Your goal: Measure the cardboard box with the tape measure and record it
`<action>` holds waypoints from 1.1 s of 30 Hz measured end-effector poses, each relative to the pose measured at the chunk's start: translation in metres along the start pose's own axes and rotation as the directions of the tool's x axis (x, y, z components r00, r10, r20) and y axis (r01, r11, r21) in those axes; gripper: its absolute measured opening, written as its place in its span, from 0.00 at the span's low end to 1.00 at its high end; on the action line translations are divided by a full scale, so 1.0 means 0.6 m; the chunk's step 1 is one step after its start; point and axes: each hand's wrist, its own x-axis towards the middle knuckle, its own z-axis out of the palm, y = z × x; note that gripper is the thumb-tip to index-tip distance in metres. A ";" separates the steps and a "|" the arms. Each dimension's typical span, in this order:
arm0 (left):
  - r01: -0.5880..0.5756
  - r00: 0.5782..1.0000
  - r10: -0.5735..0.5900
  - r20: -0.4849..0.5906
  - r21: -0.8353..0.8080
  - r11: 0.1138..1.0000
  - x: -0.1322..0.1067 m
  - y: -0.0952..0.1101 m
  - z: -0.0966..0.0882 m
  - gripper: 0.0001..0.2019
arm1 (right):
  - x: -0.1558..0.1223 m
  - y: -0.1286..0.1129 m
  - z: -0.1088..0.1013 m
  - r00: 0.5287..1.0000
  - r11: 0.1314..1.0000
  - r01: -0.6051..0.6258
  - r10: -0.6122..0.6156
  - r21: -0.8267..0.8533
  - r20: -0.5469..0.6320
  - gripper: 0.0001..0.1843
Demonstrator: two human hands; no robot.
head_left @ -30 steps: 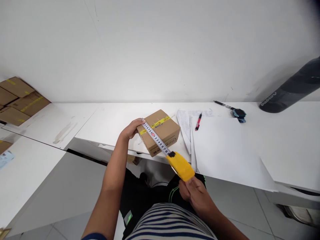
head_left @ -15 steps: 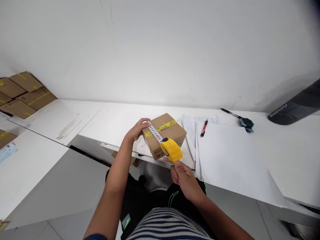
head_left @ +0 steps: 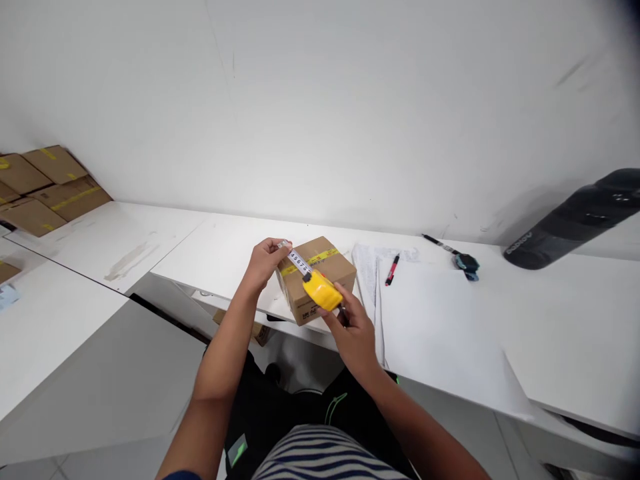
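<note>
One cardboard box (head_left: 334, 270) sits at the near edge of the white table (head_left: 230, 250), sealed with one yellow strip. Left hand (head_left: 263, 263): fingertips pinched shut on the end of the tape blade (head_left: 300, 261) at the box's far-left top edge. Right hand (head_left: 354, 330): fingers wrapped around one yellow tape measure (head_left: 323, 292), held over the box top. One short run of blade spans the gap between them.

Right of the box lie loose paper sheets (head_left: 435, 320), one red pen (head_left: 391, 269) and one black pen (head_left: 437, 243). Far right, one dark cylinder (head_left: 575, 220). Far left, a pile of at least four cartons (head_left: 50, 190).
</note>
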 end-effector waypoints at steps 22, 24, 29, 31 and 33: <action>0.227 0.967 -0.245 0.068 0.203 0.952 -0.098 -0.039 -0.033 0.20 | 0.312 0.033 -0.168 0.904 1.000 0.006 -0.002 -0.008 0.427 0.26; 0.211 0.977 -0.211 -0.027 0.271 0.939 -0.092 -0.044 -0.021 0.22 | 0.298 0.024 -0.152 0.902 0.997 0.031 0.002 -0.070 0.432 0.28; 0.219 0.974 -0.225 -0.005 0.246 0.944 -0.083 -0.047 -0.017 0.22 | 0.272 0.000 -0.130 0.890 0.976 0.139 -0.049 -0.168 0.454 0.29; 0.211 0.975 -0.221 0.015 0.244 0.947 -0.083 -0.043 -0.021 0.21 | 0.269 -0.004 -0.127 0.893 0.974 0.154 -0.066 -0.165 0.445 0.29; 0.202 0.975 -0.219 0.041 0.251 0.947 -0.085 -0.040 -0.025 0.21 | 0.271 -0.006 -0.128 0.901 0.973 0.157 -0.071 -0.169 0.428 0.29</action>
